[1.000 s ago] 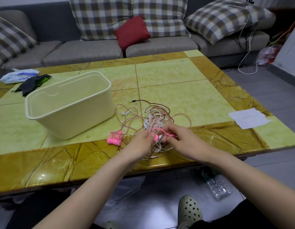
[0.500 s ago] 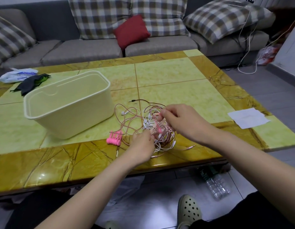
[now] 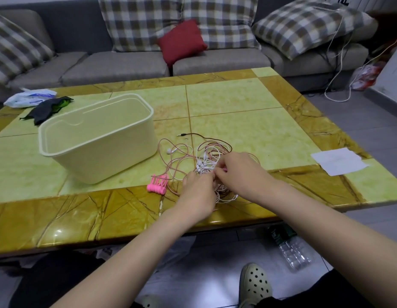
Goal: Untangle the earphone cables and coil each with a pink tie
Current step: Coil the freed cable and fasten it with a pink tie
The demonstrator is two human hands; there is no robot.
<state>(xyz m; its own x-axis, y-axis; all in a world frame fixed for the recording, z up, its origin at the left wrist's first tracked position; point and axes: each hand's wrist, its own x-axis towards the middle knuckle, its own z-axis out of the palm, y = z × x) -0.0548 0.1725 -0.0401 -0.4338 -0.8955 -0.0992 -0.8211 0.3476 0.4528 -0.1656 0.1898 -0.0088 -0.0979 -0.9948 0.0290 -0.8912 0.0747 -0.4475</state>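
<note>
A tangle of white, pink and dark brown earphone cables [image 3: 206, 156] lies near the table's front edge. My left hand [image 3: 198, 194] grips the near part of the bundle, fingers curled into the cables. My right hand [image 3: 239, 172] meets it from the right and pinches a pink tie [image 3: 224, 169] against the white cables, with only a sliver of the tie showing. A bunch of spare pink ties [image 3: 157, 185] lies on the table just left of my left hand. A jack plug [image 3: 182, 134] sticks out at the far side of the tangle.
A cream plastic tub [image 3: 97, 138] stands left of the cables. A white paper [image 3: 338, 161] lies at the table's right edge. A plastic bag [image 3: 29, 100] and dark cloth [image 3: 47, 108] sit at the far left. A sofa with cushions runs behind; a plastic bottle [image 3: 290, 247] lies on the floor.
My right hand rose over the tangle half a second ago and has come back down to meet my left hand at the bundle. The tub and spare ties have not moved.
</note>
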